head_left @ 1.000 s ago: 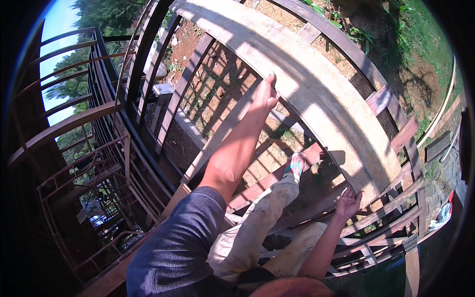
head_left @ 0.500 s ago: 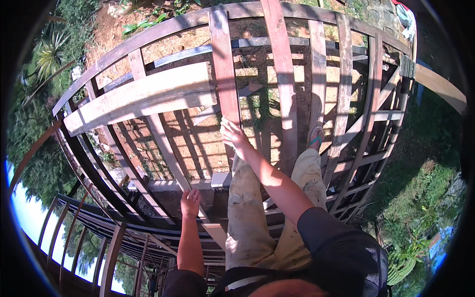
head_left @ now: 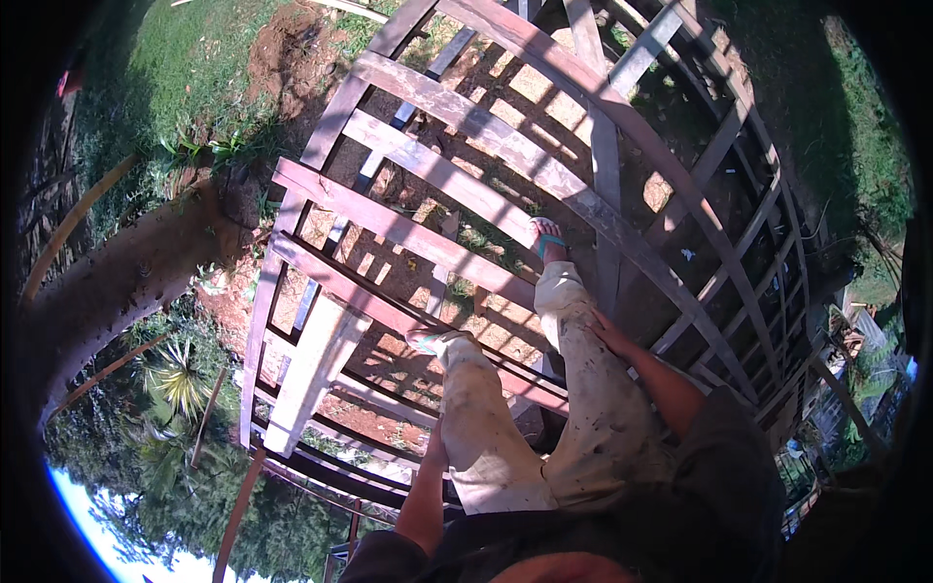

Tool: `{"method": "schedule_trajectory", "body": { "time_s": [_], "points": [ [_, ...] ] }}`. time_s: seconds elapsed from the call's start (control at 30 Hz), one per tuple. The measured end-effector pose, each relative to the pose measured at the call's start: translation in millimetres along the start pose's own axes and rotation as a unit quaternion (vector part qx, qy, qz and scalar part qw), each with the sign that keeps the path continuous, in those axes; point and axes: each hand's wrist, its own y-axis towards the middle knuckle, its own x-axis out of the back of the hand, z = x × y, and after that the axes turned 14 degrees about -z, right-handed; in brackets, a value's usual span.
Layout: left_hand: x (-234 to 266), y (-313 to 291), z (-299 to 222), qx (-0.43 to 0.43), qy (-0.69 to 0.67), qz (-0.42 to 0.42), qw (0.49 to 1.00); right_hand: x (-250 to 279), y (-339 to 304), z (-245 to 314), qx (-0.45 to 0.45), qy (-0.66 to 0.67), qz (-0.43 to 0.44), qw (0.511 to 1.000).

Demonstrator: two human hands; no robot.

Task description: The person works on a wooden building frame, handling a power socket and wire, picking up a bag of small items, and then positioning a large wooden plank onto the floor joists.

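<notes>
My right hand (head_left: 610, 336) lies on my right trouser leg near the knee, fingers stretched out, holding nothing. Against the outer side of my left thigh rests my left hand (head_left: 434, 449), its fingers lying along the cloth and partly hidden. My feet, in sandals with teal straps, stand on the timber frame: the right foot (head_left: 547, 236) on a weathered plank (head_left: 442, 175), the left foot (head_left: 423, 341) at a reddish beam (head_left: 340, 285). Between them runs another reddish beam (head_left: 413, 240). A wide pale board (head_left: 316, 379) lies across the beams at the left.
Wide gaps between the beams show sunlit ground below. A long plank (head_left: 486, 126) crosses the frame farther right. A thick tree trunk (head_left: 126, 267) stands beyond the left edge, near a spiky plant (head_left: 180, 379). Grass (head_left: 209, 78) lies past the far edge.
My right hand has left the reddish beam and come to my knee. My left hand has moved from above the beams to my thigh. The view has turned, and my feet stand apart on different timbers.
</notes>
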Motion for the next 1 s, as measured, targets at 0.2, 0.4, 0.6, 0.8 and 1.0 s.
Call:
{"method": "schedule_trajectory", "body": {
  "time_s": [0.2, 0.4, 0.6, 0.8, 1.0],
  "points": [
    [-86.5, -47.6, -52.1, -0.114, 0.391, -0.069, 0.911, 13.5, 5.3, -33.2, -0.023, 0.155, -0.042, 0.987],
    [-241.6, -125.5, -139.8, -0.264, 0.643, -0.171, 0.698, 120.4, -18.3, 47.2, -0.186, 0.178, 0.094, 0.962],
    [-324.8, -177.6, -213.0, -0.395, 0.426, -0.075, 0.81, 130.3, 7.9, -4.6, -0.256, 0.336, -0.104, 0.901],
    [-373.3, -152.8, -227.7, -0.31, 0.452, -0.055, 0.835, 68.3, 4.6, 40.1, -0.155, 0.154, -0.17, 0.961],
    [-429.4, -113.6, -282.8, -0.365, 0.584, 0.003, 0.725, 37.3, 1.7, 77.1, -0.193, 0.248, -0.173, 0.933]
  ]
}}
